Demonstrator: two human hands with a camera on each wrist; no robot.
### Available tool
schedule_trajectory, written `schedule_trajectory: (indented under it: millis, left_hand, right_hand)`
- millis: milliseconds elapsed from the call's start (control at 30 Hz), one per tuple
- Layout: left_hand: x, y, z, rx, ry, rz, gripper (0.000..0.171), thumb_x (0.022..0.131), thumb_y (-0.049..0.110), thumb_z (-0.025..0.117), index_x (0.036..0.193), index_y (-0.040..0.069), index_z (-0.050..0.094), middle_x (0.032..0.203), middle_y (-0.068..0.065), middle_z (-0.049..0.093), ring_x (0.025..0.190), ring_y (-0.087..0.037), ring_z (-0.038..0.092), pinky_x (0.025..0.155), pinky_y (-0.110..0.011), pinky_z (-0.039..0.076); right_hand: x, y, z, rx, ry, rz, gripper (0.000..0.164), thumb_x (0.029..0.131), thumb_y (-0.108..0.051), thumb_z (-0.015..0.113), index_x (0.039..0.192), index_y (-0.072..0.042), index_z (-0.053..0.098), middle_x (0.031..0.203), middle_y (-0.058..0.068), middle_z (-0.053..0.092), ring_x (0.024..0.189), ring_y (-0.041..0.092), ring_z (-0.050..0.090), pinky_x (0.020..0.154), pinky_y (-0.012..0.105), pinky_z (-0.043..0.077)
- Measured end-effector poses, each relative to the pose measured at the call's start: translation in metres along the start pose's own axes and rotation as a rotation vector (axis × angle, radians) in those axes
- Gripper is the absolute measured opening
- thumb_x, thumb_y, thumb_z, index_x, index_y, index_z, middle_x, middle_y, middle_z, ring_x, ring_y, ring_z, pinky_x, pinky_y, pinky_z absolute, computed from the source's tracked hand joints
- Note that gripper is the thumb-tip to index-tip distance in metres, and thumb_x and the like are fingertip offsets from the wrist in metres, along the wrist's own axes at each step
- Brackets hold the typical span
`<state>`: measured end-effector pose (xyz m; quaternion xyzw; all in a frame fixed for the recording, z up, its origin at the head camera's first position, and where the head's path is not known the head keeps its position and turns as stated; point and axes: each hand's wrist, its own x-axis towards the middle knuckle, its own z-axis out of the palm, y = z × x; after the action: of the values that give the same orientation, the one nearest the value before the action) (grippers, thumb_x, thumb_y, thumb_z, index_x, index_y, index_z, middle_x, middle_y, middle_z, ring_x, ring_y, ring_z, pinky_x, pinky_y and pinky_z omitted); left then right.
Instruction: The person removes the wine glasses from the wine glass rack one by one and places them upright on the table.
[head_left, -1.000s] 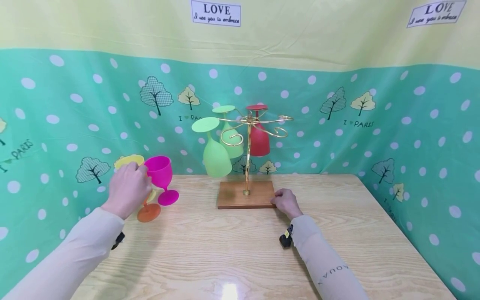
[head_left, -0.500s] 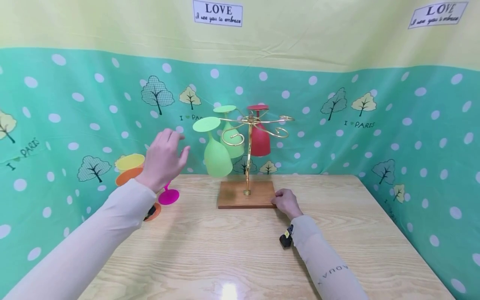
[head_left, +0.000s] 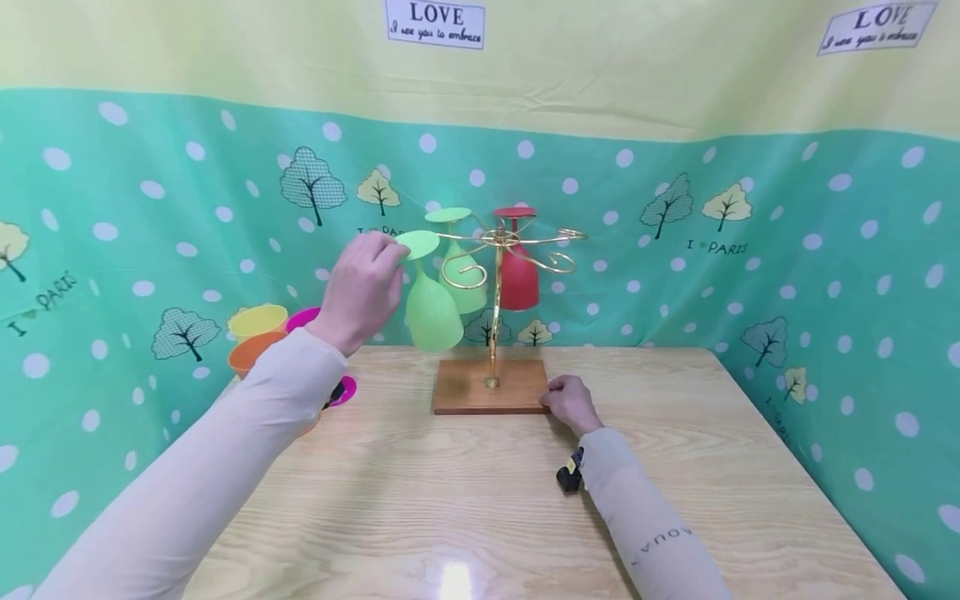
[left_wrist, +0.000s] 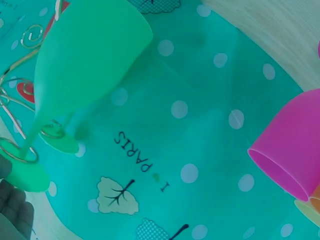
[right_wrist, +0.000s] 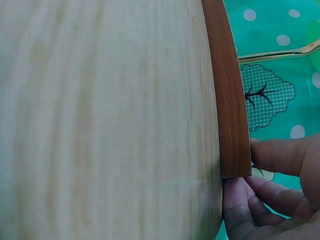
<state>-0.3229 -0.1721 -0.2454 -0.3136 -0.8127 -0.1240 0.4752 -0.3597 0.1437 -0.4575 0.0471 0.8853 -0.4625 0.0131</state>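
In the head view, my left hand (head_left: 362,287) pinches the edge of the round foot of the nearest green goblet (head_left: 433,318). That goblet hangs bowl-down from a gold wire arm of the glass rack (head_left: 492,333). The left wrist view shows thumb and fingers (left_wrist: 14,205) around the foot, whose stem passes through a wire loop. My right hand (head_left: 573,403) grips the right front corner of the rack's wooden base (head_left: 465,388), its thumb on top in the right wrist view. Behind hang a second green goblet (head_left: 471,293) and a red goblet (head_left: 519,279), both upside down.
At the left of the wood-grain table (head_left: 420,500), partly behind my left forearm, stand a yellow goblet (head_left: 258,320), an orange goblet (head_left: 251,352) and a magenta goblet (head_left: 303,317). A polka-dot cloth (head_left: 645,292) encloses the back and sides. Bare wire loops (head_left: 562,262) extend on the rack's right.
My left hand has left the upright goblets, moved right and up, and taken hold of the near green goblet's foot. My right hand has stayed on the base corner.
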Motion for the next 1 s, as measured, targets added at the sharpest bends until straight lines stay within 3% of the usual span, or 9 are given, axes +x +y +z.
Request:
schedule_trajectory:
  millis: [400, 633, 1000]
  left_hand:
    - [0.003, -0.007, 0.005, -0.03, -0.022, 0.042, 0.018, 0.082, -0.013, 0.058, 0.096, -0.006, 0.067, 0.095, -0.018, 0.067, 0.09, -0.032, 0.061, 0.083, -0.039, 0.052]
    - [0.006, -0.005, 0.005, 0.002, 0.011, 0.056, 0.022, 0.081, -0.016, 0.056, 0.097, -0.007, 0.068, 0.095, -0.02, 0.069, 0.086, -0.033, 0.066, 0.078, -0.04, 0.055]
    - [0.013, -0.007, 0.007, 0.038, 0.023, 0.025, 0.024, 0.081, -0.018, 0.055, 0.096, -0.006, 0.069, 0.094, -0.021, 0.07, 0.083, -0.033, 0.068, 0.072, -0.039, 0.057]
  right_hand:
    - [0.002, 0.001, 0.001, 0.004, -0.003, 0.014, 0.035, 0.087, -0.01, 0.065, 0.118, 0.005, 0.058, 0.117, 0.021, 0.057, 0.104, 0.033, 0.055, 0.087, 0.044, 0.049]
    - [0.002, 0.001, 0.0, 0.004, -0.008, 0.015, 0.036, 0.087, -0.011, 0.065, 0.119, 0.004, 0.057, 0.12, 0.021, 0.056, 0.107, 0.033, 0.054, 0.088, 0.045, 0.048]
    - [0.002, 0.001, 0.0, 0.001, -0.008, 0.007, 0.036, 0.088, -0.011, 0.064, 0.119, 0.005, 0.057, 0.121, 0.022, 0.056, 0.107, 0.033, 0.054, 0.089, 0.046, 0.047]
